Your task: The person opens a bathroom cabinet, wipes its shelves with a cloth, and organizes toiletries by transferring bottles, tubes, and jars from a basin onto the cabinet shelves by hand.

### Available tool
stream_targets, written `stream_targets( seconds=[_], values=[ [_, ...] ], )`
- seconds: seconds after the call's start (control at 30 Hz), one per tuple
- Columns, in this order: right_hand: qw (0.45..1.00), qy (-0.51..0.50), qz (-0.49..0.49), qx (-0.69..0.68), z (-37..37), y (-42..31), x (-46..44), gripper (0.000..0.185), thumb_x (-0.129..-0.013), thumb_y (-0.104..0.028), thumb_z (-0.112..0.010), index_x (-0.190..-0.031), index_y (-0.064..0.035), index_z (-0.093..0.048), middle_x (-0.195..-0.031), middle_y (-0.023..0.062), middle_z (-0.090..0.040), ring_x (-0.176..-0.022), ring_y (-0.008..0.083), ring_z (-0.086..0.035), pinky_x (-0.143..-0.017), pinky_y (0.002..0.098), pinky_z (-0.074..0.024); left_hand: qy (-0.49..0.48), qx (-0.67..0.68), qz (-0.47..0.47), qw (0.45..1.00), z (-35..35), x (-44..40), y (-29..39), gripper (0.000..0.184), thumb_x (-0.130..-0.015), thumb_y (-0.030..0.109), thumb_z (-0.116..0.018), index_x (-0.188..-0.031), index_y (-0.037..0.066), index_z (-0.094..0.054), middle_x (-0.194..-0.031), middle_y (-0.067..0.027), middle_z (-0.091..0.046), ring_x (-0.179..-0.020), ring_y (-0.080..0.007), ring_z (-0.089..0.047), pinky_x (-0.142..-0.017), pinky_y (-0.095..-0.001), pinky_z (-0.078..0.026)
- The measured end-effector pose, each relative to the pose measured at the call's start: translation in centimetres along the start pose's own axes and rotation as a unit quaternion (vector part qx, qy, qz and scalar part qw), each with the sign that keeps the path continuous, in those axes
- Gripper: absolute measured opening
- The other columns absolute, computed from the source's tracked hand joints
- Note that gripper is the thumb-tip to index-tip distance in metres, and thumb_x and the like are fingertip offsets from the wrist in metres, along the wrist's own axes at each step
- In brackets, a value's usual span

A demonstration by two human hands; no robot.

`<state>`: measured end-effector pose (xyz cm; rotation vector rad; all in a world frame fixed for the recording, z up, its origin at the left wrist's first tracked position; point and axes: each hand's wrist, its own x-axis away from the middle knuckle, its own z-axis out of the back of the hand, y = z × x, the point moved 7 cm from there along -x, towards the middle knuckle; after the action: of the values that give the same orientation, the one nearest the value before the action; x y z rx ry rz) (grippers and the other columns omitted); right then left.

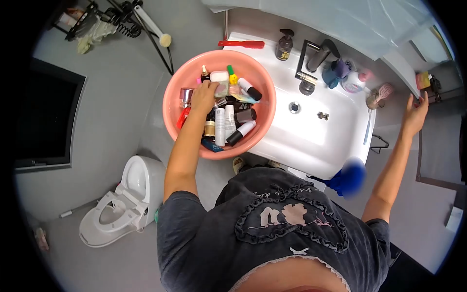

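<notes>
A pink plastic basin (170,109) full of toiletries rests on the left end of the sink. Inside it my left hand (203,97) reaches down with its fingers bunched. What they grip, if anything, is hidden. Close to those fingertips are a clear container with a white lid (220,77) and a small dropper bottle (205,74). Tubes, such as a white tube (220,126), lie nearer to me. My right hand (415,116) is raised at the far right with fingers apart. It is beside a shelf edge that bears a small yellow and pink item (424,80).
The white sink (311,146) has a black faucet (318,56). Along its back stand a brown pump bottle (284,45), a pink-capped bottle (353,82) and a cup with a brush (375,100). A red comb-like strip (243,44) lies there. A toilet (116,209) is at left.
</notes>
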<state>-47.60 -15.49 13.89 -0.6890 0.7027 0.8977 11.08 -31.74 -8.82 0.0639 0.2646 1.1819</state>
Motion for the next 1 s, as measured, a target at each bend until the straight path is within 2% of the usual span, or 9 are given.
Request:
stream_targets(
  seconds=[0.4,0.47,0.53,0.57,0.6,0.67,0.77,0.93,1.0],
  values=[
    [0.93,-0.173,0.006,-0.325,2.5,-10.8,11.9,0.03,-0.082,-0.005,-0.062,-0.112,-0.0089,-0.059,-0.096,0.0039,-0.06,-0.08,0.0106,-0.057,-0.06,0.023,-0.0468,-0.003,0.105,0.066,0.992,4.6,1.6,0.2,0.031,-0.089,0.015,-0.049,-0.118,0.008,-0.056,-0.108,-0.0133,-0.061,-0.097,-0.0297,-0.059,-0.086,-0.0389,-0.045],
    [0.859,-0.3,-0.04,-0.413,1.1,-13.5,16.1,0.033,-0.08,-0.007,-0.063,-0.113,-0.0078,-0.057,-0.098,0.0036,-0.06,-0.083,0.0093,-0.058,-0.057,0.0219,-0.0473,-0.06,0.309,0.111,0.943,6.2,3.2,2.7,0.03,-0.093,0.017,-0.046,-0.119,0.004,-0.055,-0.108,-0.0108,-0.062,-0.095,-0.024,-0.06,-0.084,-0.0348,-0.046],
    [0.714,-0.457,-0.09,-0.523,0.6,-17.1,20.2,0.042,-0.082,-0.008,-0.063,-0.122,-0.0064,-0.051,-0.107,0.0035,-0.058,-0.09,0.0091,-0.055,-0.068,0.0217,-0.0474,-0.157,0.607,0.138,0.766,6.1,5.0,7.0,0.034,-0.095,0.02,-0.046,-0.12,-0.001,-0.053,-0.105,-0.0056,-0.061,-0.092,-0.0147,-0.058,-0.08,-0.0281,-0.047],
    [0.687,-0.481,-0.096,-0.536,0.5,-18.4,21.8,0.043,-0.083,-0.009,-0.063,-0.124,-0.0064,-0.05,-0.108,0.0039,-0.057,-0.092,0.0093,-0.055,-0.071,0.0225,-0.0471,-0.215,0.623,0.096,0.746,7.5,5.8,10.6,0.034,-0.094,0.019,-0.048,-0.12,-0.001,-0.053,-0.104,-0.0061,-0.062,-0.091,-0.0141,-0.058,-0.082,-0.0265,-0.046],
    [0.656,-0.506,-0.099,-0.551,0.0,-19.4,23.5,0.045,-0.084,-0.01,-0.063,-0.126,-0.0064,-0.048,-0.109,0.0042,-0.057,-0.094,0.0094,-0.054,-0.075,0.0233,-0.0467,-0.275,0.465,0.045,0.841,6.8,6.3,12.9,0.032,-0.093,0.016,-0.05,-0.118,-0.002,-0.054,-0.102,-0.0069,-0.063,-0.09,-0.0135,-0.058,-0.081,-0.0269,-0.046],
    [0.507,-0.601,-0.176,-0.592,-1.3,-20.5,27.6,0.046,-0.086,-0.013,-0.063,-0.128,-0.0064,-0.047,-0.112,0.0047,-0.056,-0.101,0.0083,-0.051,-0.082,0.0244,-0.0448,-0.305,0.485,-0.026,0.819,5.9,6.7,17.8,0.03,-0.091,0.013,-0.051,-0.116,-0.002,-0.055,-0.097,-0.0082,-0.063,-0.089,-0.0118,-0.056,-0.079,-0.0274,-0.044],
    [0.461,-0.615,-0.156,-0.62,-0.8,-20.1,28.5,0.038,-0.087,-0.014,-0.063,-0.121,-0.0031,-0.052,-0.107,0.0031,-0.06,-0.099,0.0078,-0.053,-0.086,0.0261,-0.044,-0.347,0.495,-0.053,0.795,5.0,6.9,20.7,0.029,-0.091,0.012,-0.051,-0.116,-0.003,-0.055,-0.094,-0.0061,-0.062,-0.085,-0.0102,-0.053,-0.077,-0.0257,-0.043],
    [0.545,-0.637,-0.127,-0.531,-0.7,-16.7,27.0,0.031,-0.08,-0.015,-0.069,-0.107,-0.0041,-0.059,-0.097,0.0073,-0.062,-0.088,0.0129,-0.058,-0.081,0.0278,-0.045,-0.363,0.461,-0.057,0.808,3.6,6.5,22.7,0.032,-0.09,0.015,-0.054,-0.118,-0.001,-0.055,-0.098,-0.009,-0.064,-0.087,-0.0133,-0.058,-0.079,-0.0263,-0.044],
    [0.719,-0.52,0.059,-0.458,1.2,-16.1,23.6,0.026,-0.078,-0.013,-0.07,-0.102,-0.0051,-0.062,-0.093,0.0079,-0.062,-0.089,0.0183,-0.057,-0.083,0.0304,-0.0439,-0.332,0.467,-0.055,0.818,3.6,6.4,23.6,0.033,-0.089,0.016,-0.056,-0.117,0.0,-0.056,-0.1,-0.0102,-0.064,-0.089,-0.0148,-0.059,-0.081,-0.0272,-0.044]
  ],
)
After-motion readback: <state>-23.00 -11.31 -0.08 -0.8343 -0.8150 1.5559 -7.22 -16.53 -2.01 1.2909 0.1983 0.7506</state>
